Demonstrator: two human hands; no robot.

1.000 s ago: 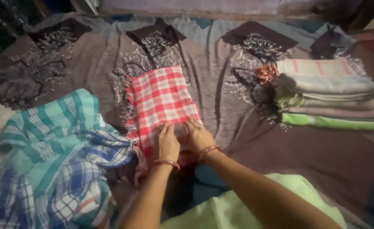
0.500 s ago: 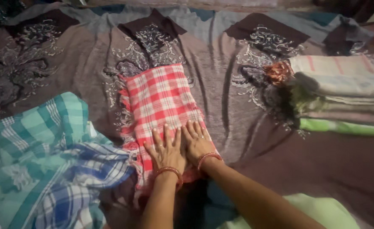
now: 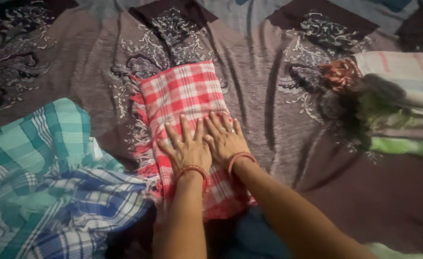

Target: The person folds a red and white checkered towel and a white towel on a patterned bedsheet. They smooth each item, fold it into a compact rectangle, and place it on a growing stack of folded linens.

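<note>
My left hand (image 3: 186,148) and my right hand (image 3: 225,139) lie flat, side by side, on the folded red-and-white checked cloth (image 3: 182,96). Fingers are spread and pointing away from me, palms pressed down; neither hand grasps anything, both are open against the fabric. The two hands touch or nearly touch at the thumbs, though in this dim light I cannot tell which. Each wrist carries an orange-red bangle (image 3: 194,170).

The checked cloth sits in the middle of the grey-brown bedspread (image 3: 269,57), folded into a long rectangle that runs away from me, with a fringe (image 3: 142,139) along its left edge. My hands cover the near half of it; the far half lies bare.

To my left, just beside the fringe, a loose heap of teal checked cloth (image 3: 34,139) lies crumpled, with a blue-and-white plaid cloth (image 3: 91,206) tangled in front of it. Well apart on my right stands a stack of folded cloths (image 3: 403,105) in pale, striped and green layers, with a rust-coloured bundle (image 3: 340,74) at its near corner. The bedspread carries dark squares with white floral patterns (image 3: 173,33).
</note>
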